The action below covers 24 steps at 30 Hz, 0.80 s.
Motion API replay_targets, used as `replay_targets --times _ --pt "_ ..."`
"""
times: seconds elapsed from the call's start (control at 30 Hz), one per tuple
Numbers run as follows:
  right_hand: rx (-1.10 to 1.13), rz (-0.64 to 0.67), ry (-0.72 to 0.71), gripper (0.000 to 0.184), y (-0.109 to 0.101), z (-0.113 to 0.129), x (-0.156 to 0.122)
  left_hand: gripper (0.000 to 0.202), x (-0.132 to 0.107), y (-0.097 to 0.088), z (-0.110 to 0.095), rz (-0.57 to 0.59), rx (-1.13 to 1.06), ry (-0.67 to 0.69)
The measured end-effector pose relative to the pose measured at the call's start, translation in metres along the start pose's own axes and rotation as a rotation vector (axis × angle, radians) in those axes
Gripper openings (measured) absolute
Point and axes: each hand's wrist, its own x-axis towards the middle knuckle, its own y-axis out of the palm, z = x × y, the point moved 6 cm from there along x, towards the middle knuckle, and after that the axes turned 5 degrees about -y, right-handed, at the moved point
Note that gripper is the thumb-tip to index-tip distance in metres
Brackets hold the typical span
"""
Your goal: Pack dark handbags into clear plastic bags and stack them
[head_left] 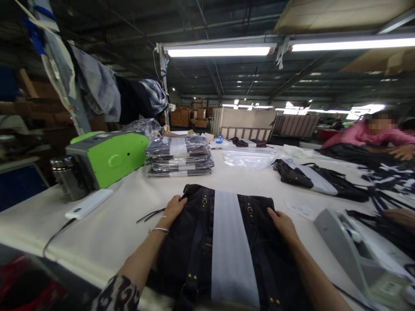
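presses a folded dark garment flat on the table with both hands. sets the left hand at the garment's far left corner, fingers bent over the edge; cannot tell whether any cloth is pinched. lays the right hand palm down and open at the far right corner, fingers stretched along the edge, gripping nothing. between the two hands, down the middle of the garment, a pale strip of thin sheet. on the left wrist, a thin bracelet. just left of the left hand, a black cord on the table, apart from the fingers. farther left, a white slab with a cable, then a steel flask beside a green machine. beyond the left hand, well apart, a stack of bagged garments; beyond the right hand, a clear plastic bag. right of the right hand, near, a grey device. far off to the right, another person in a pink top bent over the table, one hand on dark cloth.
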Motion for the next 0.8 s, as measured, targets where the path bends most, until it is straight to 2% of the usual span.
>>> replay_targets --times 0.13,0.2,0.33,0.43,0.57,0.63,0.73,0.8 --pt "-0.079 -0.037 0.007 0.053 0.000 0.013 0.018 0.048 0.020 0.001 -0.021 -0.014 0.041 0.015" --pt "-0.086 -0.051 -0.004 0.052 0.005 0.016 0.021 0.044 0.025 0.007 -0.030 -0.037 0.047 0.030" --pt "-0.006 -0.033 0.002 0.045 0.012 0.002 0.018 0.032 0.024 0.020 -0.032 -0.015 -0.004 0.080" --pt "0.006 -0.010 0.018 0.046 0.010 -0.004 0.016 0.031 0.020 0.021 -0.029 -0.016 -0.023 0.086" --pt "-0.091 -0.194 0.006 0.060 -0.004 0.011 0.016 0.045 0.016 0.009 -0.037 -0.178 0.000 0.070" --pt "-0.097 -0.235 -0.045 0.056 -0.006 0.020 0.016 0.040 0.020 0.007 -0.042 -0.194 -0.016 0.074" --pt "0.023 -0.187 -0.057 0.041 0.000 0.015 0.019 0.033 0.032 0.010 -0.040 -0.145 -0.063 0.031" --pt "0.220 -0.109 0.038 0.038 0.008 -0.001 0.021 0.035 0.037 0.013 -0.035 -0.119 -0.102 0.011"
